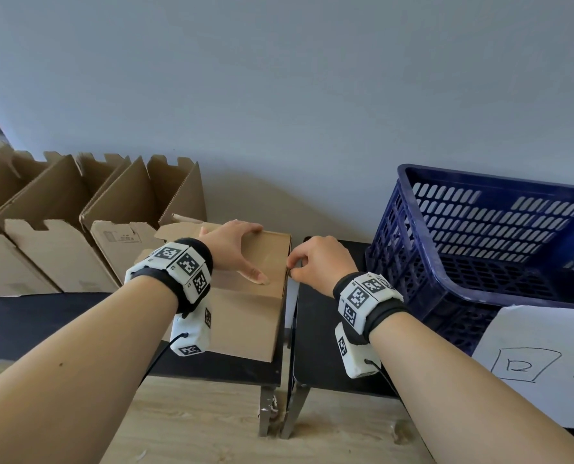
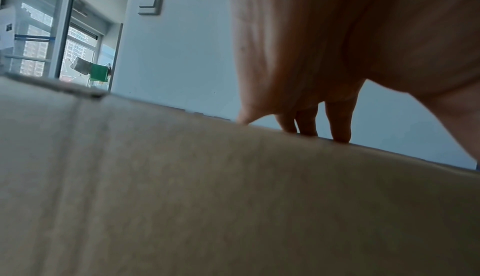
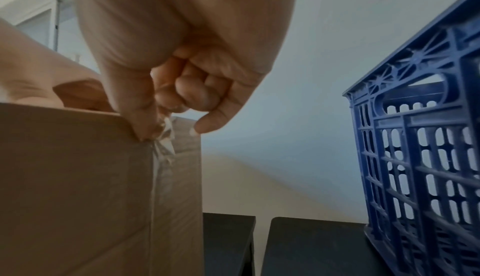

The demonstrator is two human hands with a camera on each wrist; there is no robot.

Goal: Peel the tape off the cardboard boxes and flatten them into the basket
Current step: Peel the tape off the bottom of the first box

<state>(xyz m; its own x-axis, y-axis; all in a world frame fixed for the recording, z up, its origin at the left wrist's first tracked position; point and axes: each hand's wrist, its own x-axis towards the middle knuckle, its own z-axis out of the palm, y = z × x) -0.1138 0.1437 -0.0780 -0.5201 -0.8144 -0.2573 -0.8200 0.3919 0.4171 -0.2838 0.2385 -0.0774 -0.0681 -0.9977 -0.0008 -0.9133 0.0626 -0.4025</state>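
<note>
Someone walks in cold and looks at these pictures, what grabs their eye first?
Centre stage, the left hand presses flat on a closed cardboard box while the right hand pinches clear tape at the box's right edge. To the right, a big blue basket sits tilted on the black table; at left stands a row of open boxes.

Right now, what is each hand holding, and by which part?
The right hand pinches the clear tape at its lifted end, on the cardboard box's top right edge. The left hand holds nothing; it rests flat on the box top.
</note>
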